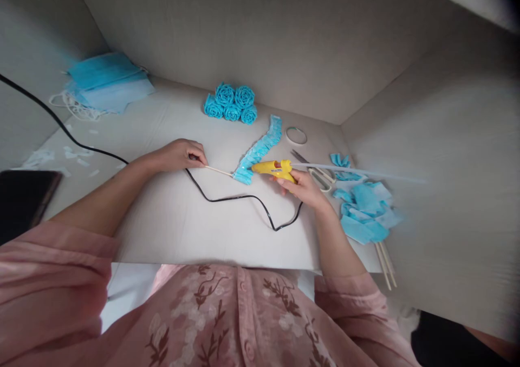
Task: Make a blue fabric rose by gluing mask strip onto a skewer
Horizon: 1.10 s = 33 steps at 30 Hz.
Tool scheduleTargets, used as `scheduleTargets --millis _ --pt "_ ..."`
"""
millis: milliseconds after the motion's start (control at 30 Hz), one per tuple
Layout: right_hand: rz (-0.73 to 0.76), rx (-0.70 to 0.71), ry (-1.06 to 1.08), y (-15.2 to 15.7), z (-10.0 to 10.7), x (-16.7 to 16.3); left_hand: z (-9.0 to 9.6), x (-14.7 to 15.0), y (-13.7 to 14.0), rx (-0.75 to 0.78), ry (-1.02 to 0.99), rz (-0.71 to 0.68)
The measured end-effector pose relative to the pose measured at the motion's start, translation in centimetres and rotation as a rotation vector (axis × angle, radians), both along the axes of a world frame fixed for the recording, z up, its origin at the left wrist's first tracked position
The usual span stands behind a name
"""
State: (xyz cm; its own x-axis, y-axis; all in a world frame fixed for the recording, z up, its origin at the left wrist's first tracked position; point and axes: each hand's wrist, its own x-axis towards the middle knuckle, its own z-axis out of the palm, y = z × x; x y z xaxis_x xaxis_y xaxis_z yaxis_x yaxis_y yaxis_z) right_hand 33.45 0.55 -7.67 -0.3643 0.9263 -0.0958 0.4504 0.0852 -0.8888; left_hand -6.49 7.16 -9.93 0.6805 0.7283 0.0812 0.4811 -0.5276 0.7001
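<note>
My left hand (194,155) pinches the end of a thin wooden stick (218,170). The stick's other end meets the lower end of a pleated light-blue strip (260,149), which lies slanting across the white tabletop. My right hand (300,187) is wrapped around the grip of a yellow glue gun (271,168). Its nozzle points left and is at the strip's lower part; I cannot tell if it touches. A long translucent glue stick (345,168) juts from the gun's back. Scissors with pale handles (324,178) lie just beyond my right hand.
Several blue rolled flowers (231,103) are stacked at the back. Face masks (108,83) lie back left, white scraps (79,153) nearer. A roll of tape (296,135), blue fabric scraps (365,210) and wooden sticks (385,264) lie right. A black cord (227,198) crosses the table.
</note>
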Motion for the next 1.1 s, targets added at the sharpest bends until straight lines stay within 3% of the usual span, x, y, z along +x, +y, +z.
scheduleTargets --millis 567,833,1100 --pt "0.01 -0.003 -0.018 -0.1 0.4 -0.2 -0.1 -0.1 0.0 -0.022 0.007 0.02" --pt "-0.108 0.018 0.056 -0.3 0.8 0.9 -0.1 0.0 0.0 -0.015 0.001 0.009" --pt "-0.079 0.008 -0.024 -0.1 0.2 0.0 -0.3 0.0 0.2 -0.003 -0.018 0.003"
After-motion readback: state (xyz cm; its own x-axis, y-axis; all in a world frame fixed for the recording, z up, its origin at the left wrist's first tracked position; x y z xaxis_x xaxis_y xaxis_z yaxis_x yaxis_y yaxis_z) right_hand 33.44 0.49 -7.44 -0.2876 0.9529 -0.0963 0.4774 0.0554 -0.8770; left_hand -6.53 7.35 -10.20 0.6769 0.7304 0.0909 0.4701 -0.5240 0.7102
